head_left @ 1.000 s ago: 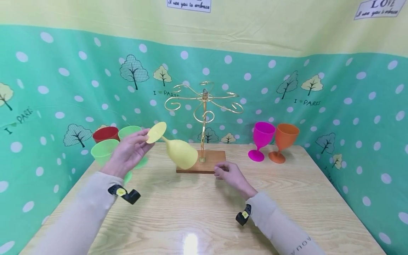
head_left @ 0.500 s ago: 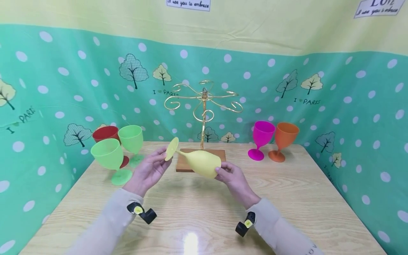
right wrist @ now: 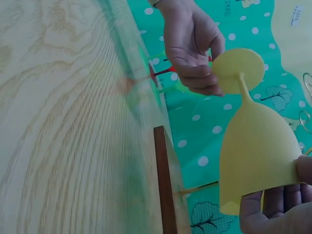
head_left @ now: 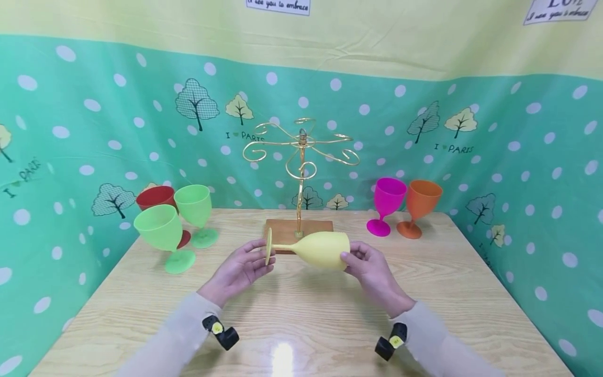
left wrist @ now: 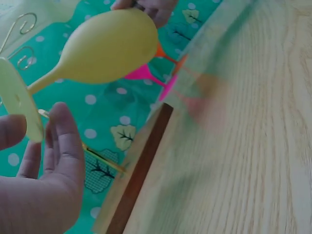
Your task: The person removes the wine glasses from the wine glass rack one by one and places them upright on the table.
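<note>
A yellow goblet [head_left: 322,250] lies sideways in the air between the two hands, its foot to the left and its mouth to the right. My left hand [head_left: 240,272] is at the foot, with the thumb on one side of the disc and fingers at its edge; some fingers stand apart from it in the left wrist view. My right hand [head_left: 374,272] grips the bowl at the rim. In the right wrist view the thumb presses the outside of the bowl [right wrist: 258,146] and the fingers reach in at the mouth. Behind stands a gold wire rack [head_left: 301,196] on a wooden base [head_left: 278,230].
Two green goblets [head_left: 157,228] and a red goblet [head_left: 153,196] stand upright at the left. A magenta goblet [head_left: 388,196] and an orange goblet [head_left: 423,199] stand at the back right. Patterned cloth [head_left: 141,94] encloses the wooden table [head_left: 264,324] at the back and sides.
The yellow goblet has moved right and down and turned level. My right hand has come from beside the rack base to grip its rim, while the left has followed along at the foot.
</note>
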`<control>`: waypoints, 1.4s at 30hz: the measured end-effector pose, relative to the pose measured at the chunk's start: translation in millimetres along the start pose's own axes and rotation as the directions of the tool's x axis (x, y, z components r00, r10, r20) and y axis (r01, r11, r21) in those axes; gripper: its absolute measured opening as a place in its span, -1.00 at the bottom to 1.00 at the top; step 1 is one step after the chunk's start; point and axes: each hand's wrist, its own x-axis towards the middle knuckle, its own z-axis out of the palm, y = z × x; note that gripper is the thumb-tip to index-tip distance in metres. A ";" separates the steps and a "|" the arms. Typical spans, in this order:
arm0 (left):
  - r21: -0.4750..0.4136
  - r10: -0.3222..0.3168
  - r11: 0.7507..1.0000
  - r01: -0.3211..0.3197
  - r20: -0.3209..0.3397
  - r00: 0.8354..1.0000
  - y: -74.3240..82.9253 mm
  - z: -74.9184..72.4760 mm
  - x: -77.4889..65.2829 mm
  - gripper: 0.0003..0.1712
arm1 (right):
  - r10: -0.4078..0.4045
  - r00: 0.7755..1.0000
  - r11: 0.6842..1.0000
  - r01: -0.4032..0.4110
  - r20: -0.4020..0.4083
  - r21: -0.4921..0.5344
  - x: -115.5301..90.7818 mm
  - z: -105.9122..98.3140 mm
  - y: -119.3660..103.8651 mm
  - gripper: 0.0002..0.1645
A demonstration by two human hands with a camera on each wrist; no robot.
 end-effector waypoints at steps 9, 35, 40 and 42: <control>0.158 -0.042 0.986 0.061 -0.120 0.992 -11.6 0.5 18.1 -0.62 | -0.102 0.995 0.932 0.101 0.015 -0.348 -19.6 -41.9 -27.0 -0.65; 0.518 0.162 0.829 0.210 -0.583 0.796 -6.7 -35.2 70.5 -0.59 | -0.625 0.700 -0.011 0.435 0.346 -0.900 13.2 -109.9 -78.5 -0.80; 0.580 0.172 0.772 0.259 -0.584 0.793 -7.0 -35.6 74.1 -0.59 | -0.591 0.723 -0.038 0.418 0.358 -0.908 24.9 -122.1 -75.9 -0.77; 0.605 0.178 0.747 0.276 -0.581 0.794 -7.0 -35.8 75.2 -0.58 | -0.585 0.729 -0.045 0.407 0.354 -0.912 29.3 -126.7 -74.8 -0.76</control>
